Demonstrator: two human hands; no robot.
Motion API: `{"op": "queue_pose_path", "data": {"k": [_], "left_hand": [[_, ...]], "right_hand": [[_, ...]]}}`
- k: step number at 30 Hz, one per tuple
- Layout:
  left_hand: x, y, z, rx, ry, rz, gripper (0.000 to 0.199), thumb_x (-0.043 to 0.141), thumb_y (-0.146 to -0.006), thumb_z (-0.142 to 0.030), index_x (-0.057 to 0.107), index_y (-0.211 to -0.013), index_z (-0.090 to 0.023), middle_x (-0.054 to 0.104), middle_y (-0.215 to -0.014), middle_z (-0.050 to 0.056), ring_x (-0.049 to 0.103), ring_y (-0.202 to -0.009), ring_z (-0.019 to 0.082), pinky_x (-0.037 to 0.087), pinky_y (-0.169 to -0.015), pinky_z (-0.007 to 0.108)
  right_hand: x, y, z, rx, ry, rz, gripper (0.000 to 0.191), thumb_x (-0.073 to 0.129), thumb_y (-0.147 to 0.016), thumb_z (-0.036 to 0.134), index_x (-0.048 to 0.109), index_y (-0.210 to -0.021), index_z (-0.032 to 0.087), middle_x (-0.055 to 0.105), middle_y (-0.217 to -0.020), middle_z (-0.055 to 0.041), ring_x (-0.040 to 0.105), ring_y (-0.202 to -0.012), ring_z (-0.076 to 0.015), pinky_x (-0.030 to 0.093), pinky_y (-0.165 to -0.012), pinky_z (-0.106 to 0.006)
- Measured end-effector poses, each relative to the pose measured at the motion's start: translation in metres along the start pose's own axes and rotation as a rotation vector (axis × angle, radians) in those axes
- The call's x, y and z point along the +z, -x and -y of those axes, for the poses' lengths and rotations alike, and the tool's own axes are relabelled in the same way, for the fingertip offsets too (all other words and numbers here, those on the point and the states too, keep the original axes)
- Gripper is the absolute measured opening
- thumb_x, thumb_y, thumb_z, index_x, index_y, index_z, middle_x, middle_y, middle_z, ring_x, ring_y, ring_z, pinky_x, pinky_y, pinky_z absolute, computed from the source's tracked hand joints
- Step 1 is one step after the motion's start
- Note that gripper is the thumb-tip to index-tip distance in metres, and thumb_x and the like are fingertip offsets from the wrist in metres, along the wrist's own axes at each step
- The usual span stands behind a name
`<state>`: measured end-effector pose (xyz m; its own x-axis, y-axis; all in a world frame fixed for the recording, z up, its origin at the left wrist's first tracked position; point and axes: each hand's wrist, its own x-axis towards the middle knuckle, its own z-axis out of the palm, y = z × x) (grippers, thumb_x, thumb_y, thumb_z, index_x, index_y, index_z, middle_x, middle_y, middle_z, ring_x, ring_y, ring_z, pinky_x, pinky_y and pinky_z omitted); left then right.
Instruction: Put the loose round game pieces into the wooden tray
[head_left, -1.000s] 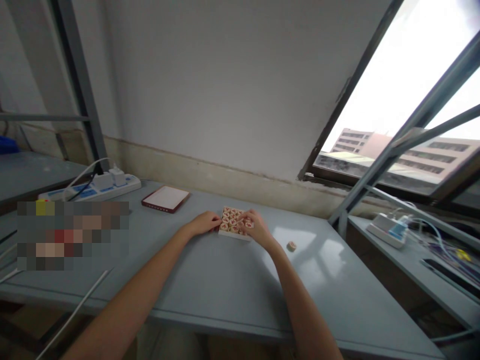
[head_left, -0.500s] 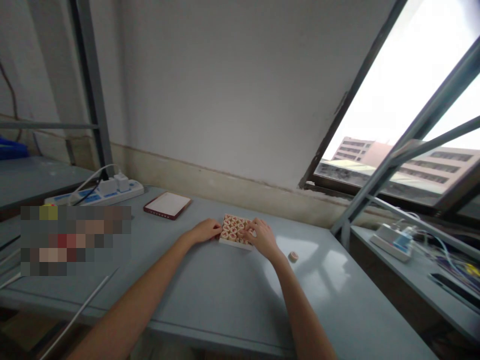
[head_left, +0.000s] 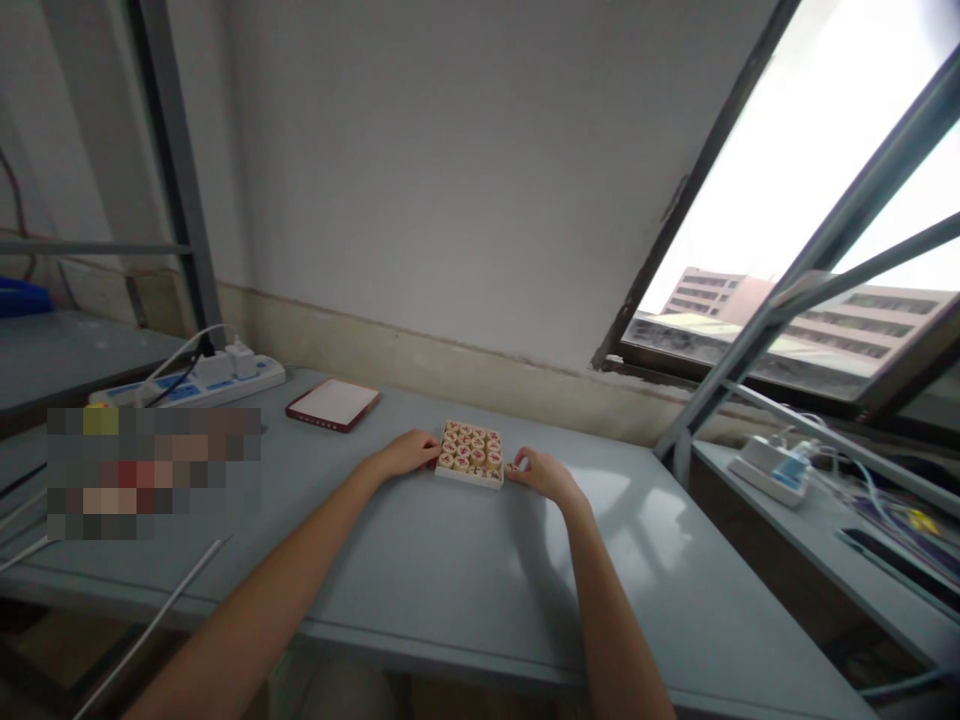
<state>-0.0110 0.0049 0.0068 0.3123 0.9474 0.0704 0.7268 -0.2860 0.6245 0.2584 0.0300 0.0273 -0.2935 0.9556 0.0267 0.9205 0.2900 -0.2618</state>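
A small open box (head_left: 469,480) of round wooden Chinese chess pieces (head_left: 472,447) lies on the grey-blue table. The pieces stand in rows and bear red markings. My left hand (head_left: 406,455) is at the box's left edge, fingers closed against its side. Just off the right edge, my right hand (head_left: 546,474) pinches one Chinese chess piece (head_left: 513,470) between thumb and fingers.
A flat box lid (head_left: 334,404) with maroon sides and a white face lies back left. Beyond it is a power strip (head_left: 255,376) with plugs. On the right, a lower table carries another power strip (head_left: 769,470) and a phone (head_left: 900,568). A metal post (head_left: 681,455) rises at the table's right corner.
My right hand has moved off the pieces to the right of the box and now holds a piece. The loose piece on the table at right is gone from its spot. My left hand stays put.
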Motion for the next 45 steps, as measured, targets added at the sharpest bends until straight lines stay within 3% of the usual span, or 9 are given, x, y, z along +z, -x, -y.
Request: {"op": "queue_pose_path", "data": {"k": [3,7,14,30,34,39,45], "left_hand": [[0.000,0.000,0.000,-0.014,0.013,0.004,0.032,0.035,-0.074,-0.035,0.051,-0.057,-0.014,0.049,-0.050,-0.001,0.041,-0.048,0.011,0.028,-0.050,0.022],[0.000,0.000,0.001,-0.030,0.001,0.009,0.034,0.035,-0.074,-0.038,0.052,-0.057,-0.014,0.049,-0.049,-0.001,0.041,-0.047,0.011,0.028,-0.050,0.022],[-0.001,0.001,0.000,-0.015,-0.006,-0.001,0.033,0.035,-0.074,-0.038,0.051,-0.056,-0.015,0.048,-0.048,-0.001,0.041,-0.046,0.011,0.027,-0.049,0.022],[0.000,0.000,0.001,-0.012,-0.015,-0.002,0.034,0.035,-0.075,-0.037,0.053,-0.058,-0.014,0.048,-0.049,-0.001,0.042,-0.047,0.011,0.027,-0.049,0.023],[-0.001,0.000,0.000,-0.016,-0.029,-0.003,0.033,0.035,-0.075,-0.036,0.052,-0.057,-0.014,0.048,-0.049,-0.001,0.041,-0.047,0.010,0.027,-0.050,0.022],[-0.001,0.000,0.000,-0.013,-0.024,-0.001,0.033,0.035,-0.074,-0.036,0.051,-0.056,-0.014,0.047,-0.048,-0.001,0.041,-0.046,0.011,0.027,-0.048,0.022],[0.000,0.000,0.003,-0.003,-0.017,-0.005,0.031,0.035,-0.074,-0.035,0.051,-0.057,-0.014,0.048,-0.048,-0.002,0.041,-0.046,0.010,0.027,-0.048,0.022]], "right_hand": [[-0.008,0.003,0.004,-0.031,0.015,-0.131,0.023,0.054,-0.076,0.043,0.059,-0.088,0.023,0.061,-0.074,-0.0016,0.055,-0.068,-0.0156,0.031,-0.055,-0.023],[-0.013,0.003,0.010,-0.173,-0.031,-0.284,0.024,0.057,-0.075,0.043,0.061,-0.090,0.026,0.061,-0.077,0.0003,0.055,-0.073,-0.0157,0.033,-0.061,-0.023],[0.002,-0.001,0.025,-0.414,-0.268,-0.158,0.032,0.067,-0.066,0.040,0.063,-0.093,0.023,0.060,-0.093,-0.0025,0.053,-0.088,-0.0178,0.038,-0.078,-0.028],[0.007,-0.001,0.029,-0.457,-0.281,-0.142,0.027,0.069,-0.065,0.037,0.065,-0.088,0.023,0.057,-0.093,-0.0026,0.050,-0.093,-0.0187,0.037,-0.081,-0.029],[0.006,-0.003,0.024,-0.473,-0.264,-0.173,0.026,0.068,-0.066,0.038,0.063,-0.084,0.021,0.058,-0.087,-0.0017,0.051,-0.085,-0.0168,0.037,-0.077,-0.027],[0.003,-0.003,0.022,-0.403,-0.204,-0.161,0.030,0.049,-0.081,0.044,0.063,-0.074,0.019,0.059,-0.078,-0.0026,0.052,-0.076,-0.0155,0.037,-0.070,-0.026],[0.006,-0.001,0.032,-0.488,-0.149,-0.143,0.034,0.044,-0.084,0.043,0.064,-0.072,0.019,0.062,-0.075,-0.0023,0.053,-0.075,-0.0148,0.036,-0.071,-0.024]]}}
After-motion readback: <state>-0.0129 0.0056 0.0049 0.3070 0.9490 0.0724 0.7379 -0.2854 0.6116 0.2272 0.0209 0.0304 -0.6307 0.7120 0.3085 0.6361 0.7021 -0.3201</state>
